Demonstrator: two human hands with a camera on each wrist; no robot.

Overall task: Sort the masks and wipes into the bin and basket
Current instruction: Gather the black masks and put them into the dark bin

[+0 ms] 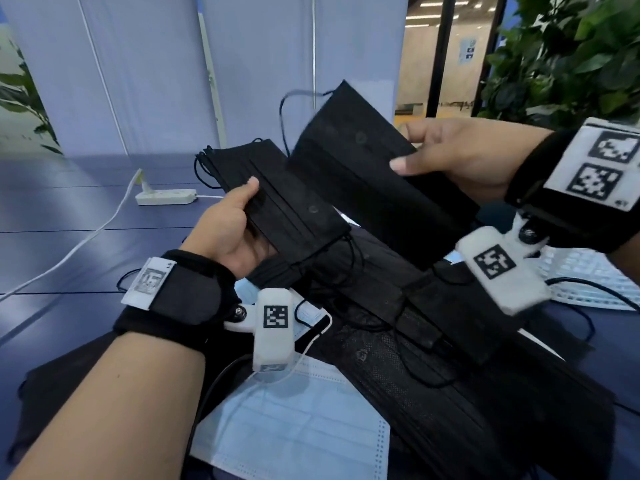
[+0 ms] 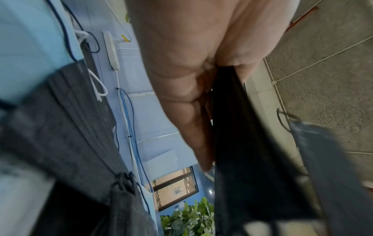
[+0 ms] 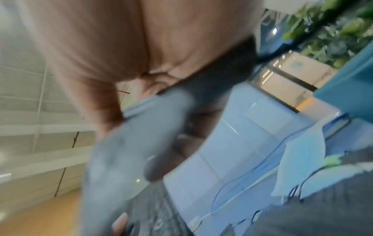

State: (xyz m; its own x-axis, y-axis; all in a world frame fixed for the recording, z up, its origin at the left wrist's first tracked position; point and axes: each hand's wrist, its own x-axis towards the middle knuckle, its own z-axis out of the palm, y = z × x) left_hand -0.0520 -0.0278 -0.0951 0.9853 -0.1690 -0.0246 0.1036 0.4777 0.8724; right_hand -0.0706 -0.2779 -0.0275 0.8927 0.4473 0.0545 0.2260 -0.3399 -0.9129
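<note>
Head view: both hands are up over the worktop point(image 1: 86, 209) mid-sort, collecting black masks; no bin or basket in any view, so the next move likely calls for finding the right container and carrying these over. Left hand point(image 1: 230, 230) grips a small stack of black masks point(image 1: 277, 199), thumb on top, fingers curled under. Right hand point(image 1: 460, 154) pinches a single black mask point(image 1: 349, 157) by its edge, thumb over, held tilted just above the stack, ear loop dangling. More black masks point(image 1: 433, 358) piled below, light blue masks point(image 1: 294, 427) under and beside them; power strip point(image 1: 166, 196) further back. No wipes seen. Left wrist view: fingers point(image 2: 181, 95) closed against dark mask fabric point(image 2: 252, 159), grip confirmed. Right wrist view: heavy blur; hand point(image 3: 121, 47) closed on a grey-looking smear of mask point(image 3: 125, 151), finger spread hard to read.
</note>
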